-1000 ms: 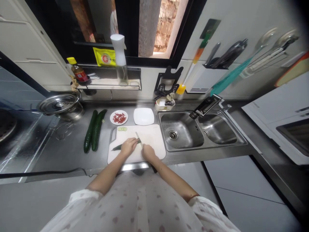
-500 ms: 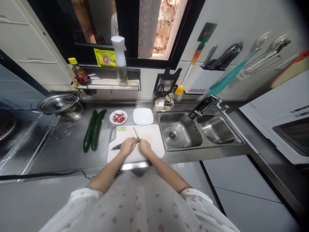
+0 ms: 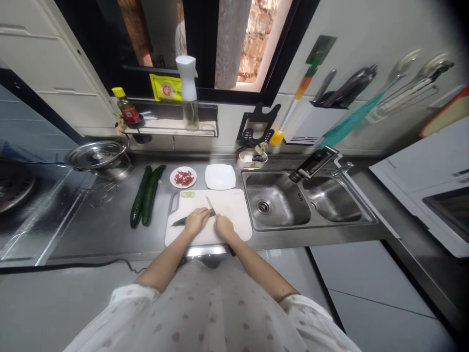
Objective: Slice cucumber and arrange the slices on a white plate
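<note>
On the white cutting board (image 3: 236, 208), my left hand (image 3: 197, 221) is closed over a length of dark green cucumber (image 3: 179, 222), pressing it against the board. The cucumber's tapered end sticks out to the left of my fingers. My right hand (image 3: 223, 228) is wrapped round a knife, whose handle is mostly hidden. Its narrow blade (image 3: 209, 201) points away from me, beside the cucumber's right end and close to my left fingertips. A few pale green cucumber slices (image 3: 188, 194) lie at the board's upper left corner.
Two whole cucumbers (image 3: 139, 198) lie left of the board. Behind it are a small plate (image 3: 173, 183) of chopped red pieces and a square white plate (image 3: 220, 177). A double sink (image 3: 280, 198) adjoins on the right; a lidded steel pot (image 3: 110, 168) stands at the left.
The head view has shifted slightly, so everything sits a little further right. Both hands keep their grips on the cucumber and knife, with slightly more pale green showing between them.
</note>
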{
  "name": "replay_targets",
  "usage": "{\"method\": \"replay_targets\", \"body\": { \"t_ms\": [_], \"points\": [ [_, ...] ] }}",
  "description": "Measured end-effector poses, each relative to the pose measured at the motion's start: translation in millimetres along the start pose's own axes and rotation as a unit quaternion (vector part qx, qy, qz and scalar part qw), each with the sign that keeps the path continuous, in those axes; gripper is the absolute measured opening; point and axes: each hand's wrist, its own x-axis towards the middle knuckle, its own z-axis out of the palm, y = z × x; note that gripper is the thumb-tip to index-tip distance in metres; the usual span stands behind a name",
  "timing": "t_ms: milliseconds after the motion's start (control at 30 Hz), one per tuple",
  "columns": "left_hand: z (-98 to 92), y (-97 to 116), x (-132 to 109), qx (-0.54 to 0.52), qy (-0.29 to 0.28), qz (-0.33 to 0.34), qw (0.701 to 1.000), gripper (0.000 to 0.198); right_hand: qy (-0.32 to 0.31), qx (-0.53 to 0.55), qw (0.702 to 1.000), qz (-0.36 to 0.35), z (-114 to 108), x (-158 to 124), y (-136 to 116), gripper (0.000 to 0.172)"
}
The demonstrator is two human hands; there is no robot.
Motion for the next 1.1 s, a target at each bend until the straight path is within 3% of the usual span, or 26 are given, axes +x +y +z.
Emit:
{"method": "replay_targets", "body": {
  "t_ms": [300, 833, 1100],
  "points": [
    [4.4, -2, 0, -0.005, 0.009, 0.005, 1.0, 0.027, -0.021, -0.023, 0.999, 0.023, 10, -19, 11, 0.032],
    [4.8, -4, 1, 0.0, 0.003, 0.014, 1.0, 0.028, 0.007, 0.004, 1.0, -0.01, -8, 29, -9, 0.032],
    [2.1, -2, 3, 0.009, -0.005, 0.002, 1.0, 0.027, 0.018, 0.008, 1.0, -0.016, -5, 30, -9, 0.033]
  ]
}}
